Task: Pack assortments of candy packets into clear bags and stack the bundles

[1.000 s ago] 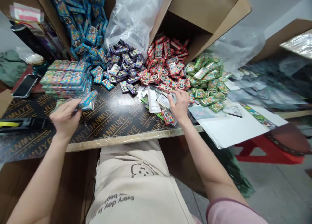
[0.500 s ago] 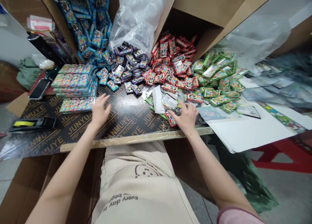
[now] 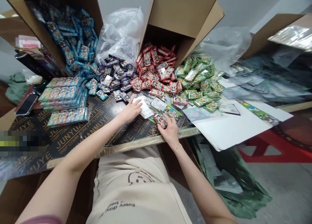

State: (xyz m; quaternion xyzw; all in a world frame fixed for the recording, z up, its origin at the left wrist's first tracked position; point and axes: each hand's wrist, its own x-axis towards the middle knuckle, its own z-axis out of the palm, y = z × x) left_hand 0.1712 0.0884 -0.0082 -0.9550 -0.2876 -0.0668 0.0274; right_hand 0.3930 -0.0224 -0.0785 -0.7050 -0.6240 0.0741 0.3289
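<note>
My right hand [image 3: 170, 129] is closed round a small red packet [image 3: 160, 120] near the table's front edge. My left hand [image 3: 131, 109] reaches to the middle of the table, its fingers apart at the edge of a white paper [image 3: 143, 107]. Clear bags with green printed cards [image 3: 172, 112] lie just beyond my right hand. Behind are loose heaps of purple packets [image 3: 117, 72], red packets [image 3: 152, 72] and green packets [image 3: 203, 77]. On the left stands a stack of packed blue-edged sets [image 3: 60, 93], with one more set [image 3: 68, 116] in front.
Blue packets [image 3: 80, 51] spill from a carton at the back left. A phone [image 3: 26, 104] lies at the left. White sheets [image 3: 219, 129] stick out past the table's right front edge. A green bag [image 3: 243, 185] is on the floor at the right.
My left hand has moved right, from beside the packed sets to the white paper. My right hand has taken hold of the red packet. The view has shifted to the right.
</note>
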